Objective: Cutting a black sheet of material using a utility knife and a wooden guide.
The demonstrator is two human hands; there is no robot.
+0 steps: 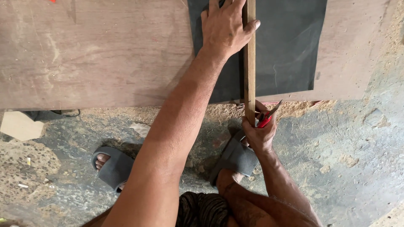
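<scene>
Seen from above, the person's left hand (pixel 225 29) lay flat, fingers spread, pressing a narrow wooden strip (pixel 250 63) onto a dark grey sheet (pixel 290 46), the thumb hooked over the strip's right edge. The sheet rested on a plywood board (pixel 92 54). The right hand (pixel 260 133) was curled closed around the strip's near end and a red-handled cutter (pixel 266 117), its blade poking out just beyond the knuckles. Grey sandals (pixel 112 166) stood below on the sawdust-strewn concrete floor (pixel 345 147).
</scene>
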